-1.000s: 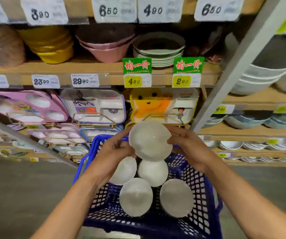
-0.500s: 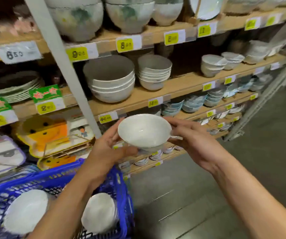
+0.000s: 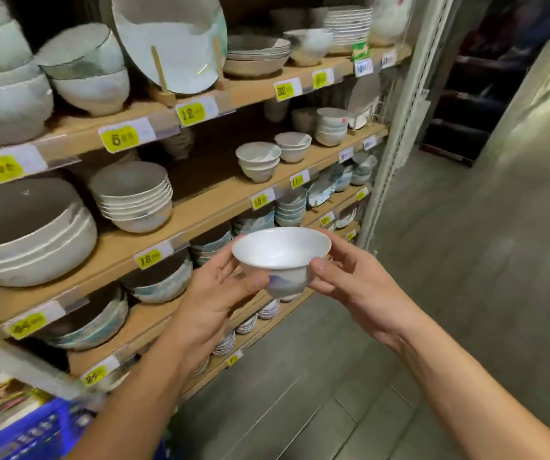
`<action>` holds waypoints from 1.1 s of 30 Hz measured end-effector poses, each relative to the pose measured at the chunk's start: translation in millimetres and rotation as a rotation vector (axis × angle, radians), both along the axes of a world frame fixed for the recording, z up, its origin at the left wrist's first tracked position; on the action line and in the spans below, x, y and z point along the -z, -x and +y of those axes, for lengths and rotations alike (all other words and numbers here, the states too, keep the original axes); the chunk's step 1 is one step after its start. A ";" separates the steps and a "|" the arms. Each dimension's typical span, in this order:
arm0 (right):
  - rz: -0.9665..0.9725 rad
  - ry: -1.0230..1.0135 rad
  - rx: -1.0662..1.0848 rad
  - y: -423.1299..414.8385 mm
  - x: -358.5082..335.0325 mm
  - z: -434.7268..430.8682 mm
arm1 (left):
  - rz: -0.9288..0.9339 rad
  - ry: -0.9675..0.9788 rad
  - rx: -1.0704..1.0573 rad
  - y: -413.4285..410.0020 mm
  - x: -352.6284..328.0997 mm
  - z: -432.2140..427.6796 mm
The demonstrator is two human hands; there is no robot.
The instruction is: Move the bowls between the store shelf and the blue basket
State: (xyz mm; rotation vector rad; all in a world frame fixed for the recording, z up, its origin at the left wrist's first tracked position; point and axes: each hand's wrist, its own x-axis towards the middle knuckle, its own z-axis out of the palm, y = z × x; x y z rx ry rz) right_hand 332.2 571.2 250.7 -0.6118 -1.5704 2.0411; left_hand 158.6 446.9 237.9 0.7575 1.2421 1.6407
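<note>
Fingers of left hand (image 3: 214, 293) and right hand (image 3: 350, 280) curl round white bowl (image 3: 280, 257).

White bowl (image 3: 281, 257), blue basket (image 3: 31, 433), yellow price tags (image 3: 119, 139).

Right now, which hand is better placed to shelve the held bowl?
Probably the left hand: it cups the white bowl low, nearest the store shelf; the right hand pinches only the aisle-side rim.

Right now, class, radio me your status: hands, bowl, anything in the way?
Grips: left hand and right hand both on the white bowl. Bowl upright, before the store shelf. Nothing in the way; blue basket low left.
</note>
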 end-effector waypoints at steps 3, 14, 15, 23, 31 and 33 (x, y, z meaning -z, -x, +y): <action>0.022 0.009 0.058 7.5 1.5 30.2 | -0.010 0.010 0.031 5.7 0.1 36.6; 0.033 0.085 -0.053 101.5 -4.1 176.9 | 0.056 0.065 -0.001 101.5 9.5 183.5; 0.018 0.085 -0.062 110.6 -3.9 190.0 | 0.089 0.068 0.004 109.1 8.2 195.4; -0.063 -0.154 -0.242 188.5 -5.1 294.9 | 0.294 0.059 -0.099 168.1 -3.1 284.1; -0.178 -0.418 -0.438 254.8 23.9 391.0 | 0.574 0.179 -0.411 184.7 5.8 326.9; -0.228 -0.501 -0.494 270.5 30.0 410.4 | 0.605 0.171 -0.406 184.4 7.2 336.2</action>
